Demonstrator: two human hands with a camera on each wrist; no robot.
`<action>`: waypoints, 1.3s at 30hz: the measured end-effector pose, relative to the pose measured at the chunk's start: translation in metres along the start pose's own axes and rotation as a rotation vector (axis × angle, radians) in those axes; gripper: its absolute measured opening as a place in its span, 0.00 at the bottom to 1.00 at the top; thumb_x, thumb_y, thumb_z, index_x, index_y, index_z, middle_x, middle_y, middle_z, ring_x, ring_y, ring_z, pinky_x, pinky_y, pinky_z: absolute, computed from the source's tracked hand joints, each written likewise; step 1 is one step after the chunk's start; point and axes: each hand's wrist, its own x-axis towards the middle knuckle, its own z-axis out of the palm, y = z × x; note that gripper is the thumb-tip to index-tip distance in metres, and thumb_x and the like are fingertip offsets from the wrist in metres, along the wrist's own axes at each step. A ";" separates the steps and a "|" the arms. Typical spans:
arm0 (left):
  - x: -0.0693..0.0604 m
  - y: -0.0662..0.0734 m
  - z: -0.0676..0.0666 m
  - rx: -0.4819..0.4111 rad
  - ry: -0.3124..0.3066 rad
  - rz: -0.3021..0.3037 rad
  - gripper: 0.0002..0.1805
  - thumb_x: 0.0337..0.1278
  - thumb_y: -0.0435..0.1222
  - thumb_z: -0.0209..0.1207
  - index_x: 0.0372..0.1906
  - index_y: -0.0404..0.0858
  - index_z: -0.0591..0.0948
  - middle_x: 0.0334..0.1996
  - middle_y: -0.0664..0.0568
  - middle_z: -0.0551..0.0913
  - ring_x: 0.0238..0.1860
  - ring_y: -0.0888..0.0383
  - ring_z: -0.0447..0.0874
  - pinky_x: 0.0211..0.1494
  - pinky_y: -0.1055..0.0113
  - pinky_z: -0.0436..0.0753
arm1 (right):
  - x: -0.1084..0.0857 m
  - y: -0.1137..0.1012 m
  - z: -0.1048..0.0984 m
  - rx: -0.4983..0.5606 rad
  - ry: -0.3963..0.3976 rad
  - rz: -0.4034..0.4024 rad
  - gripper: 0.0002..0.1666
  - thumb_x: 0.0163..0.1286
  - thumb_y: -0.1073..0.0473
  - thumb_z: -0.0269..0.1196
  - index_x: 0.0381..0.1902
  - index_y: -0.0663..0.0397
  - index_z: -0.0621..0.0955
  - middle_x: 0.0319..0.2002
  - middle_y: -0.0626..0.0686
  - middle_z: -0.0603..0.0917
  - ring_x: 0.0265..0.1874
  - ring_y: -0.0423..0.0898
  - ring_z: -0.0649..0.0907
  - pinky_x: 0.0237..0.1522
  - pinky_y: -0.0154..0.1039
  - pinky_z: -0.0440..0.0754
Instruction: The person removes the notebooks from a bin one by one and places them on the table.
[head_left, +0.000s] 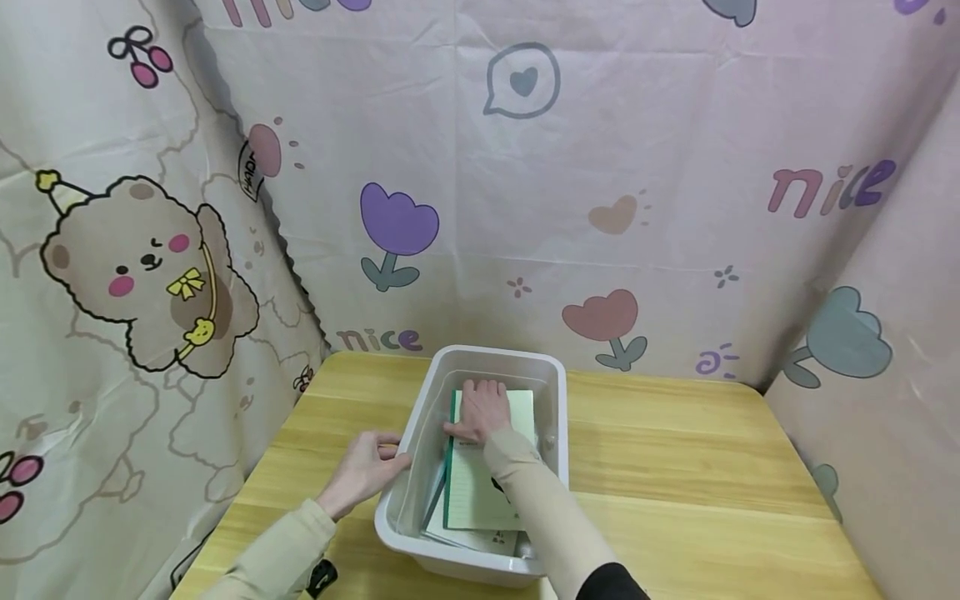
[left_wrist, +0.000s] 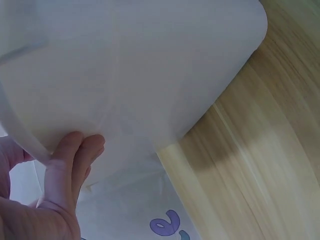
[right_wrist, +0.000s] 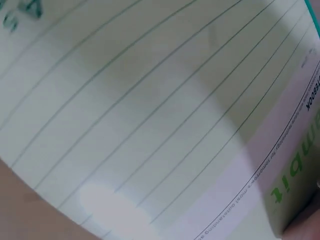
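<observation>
A white plastic bin point(head_left: 561, 417) stands on the table, and my left hand point(head_left: 363, 471) pinches its left rim between thumb and fingers. The left wrist view shows the fingers point(left_wrist: 62, 172) against the bin's outer wall point(left_wrist: 150, 65). Inside the bin lies a pale green lined notebook point(head_left: 471, 496) with a darker green spine. My right hand point(head_left: 483, 411) rests on its far part with fingers extended. Close up, the right wrist view shows the ruled cover point(right_wrist: 140, 110) with "NOTEBOOK" print. Beneath it, another white booklet point(head_left: 459, 532) sticks out; the rest is hidden.
The wooden table point(head_left: 667, 475) extends to both sides of the bin. Printed cloth hangs behind it point(head_left: 487, 208) and along the left and right sides. A small black object point(head_left: 322, 577) shows by the left sleeve. Something clear point(head_left: 551, 442) lies along the bin's right inside.
</observation>
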 end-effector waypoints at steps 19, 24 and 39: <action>-0.001 -0.001 -0.008 -0.017 -0.001 -0.022 0.21 0.61 0.27 0.58 0.58 0.20 0.77 0.47 0.27 0.86 0.42 0.42 0.91 0.40 0.53 0.93 | 0.026 -0.010 -0.097 -0.030 0.070 -0.125 0.42 0.59 0.22 0.57 0.52 0.50 0.75 0.46 0.53 0.83 0.45 0.50 0.80 0.51 0.43 0.80; 0.000 -0.002 -0.011 -0.023 -0.006 -0.023 0.21 0.61 0.27 0.58 0.58 0.20 0.77 0.48 0.27 0.85 0.42 0.42 0.90 0.41 0.53 0.93 | 0.029 0.000 -0.151 -0.011 0.087 -0.126 0.39 0.59 0.23 0.57 0.46 0.50 0.72 0.40 0.52 0.80 0.41 0.49 0.78 0.48 0.41 0.78; -0.004 -0.006 -0.019 -0.022 -0.036 -0.019 0.23 0.58 0.25 0.58 0.58 0.17 0.75 0.48 0.26 0.85 0.43 0.40 0.91 0.43 0.53 0.93 | 0.012 0.116 -0.190 0.023 0.117 -0.050 0.36 0.59 0.29 0.62 0.42 0.56 0.71 0.35 0.55 0.76 0.40 0.55 0.76 0.48 0.48 0.74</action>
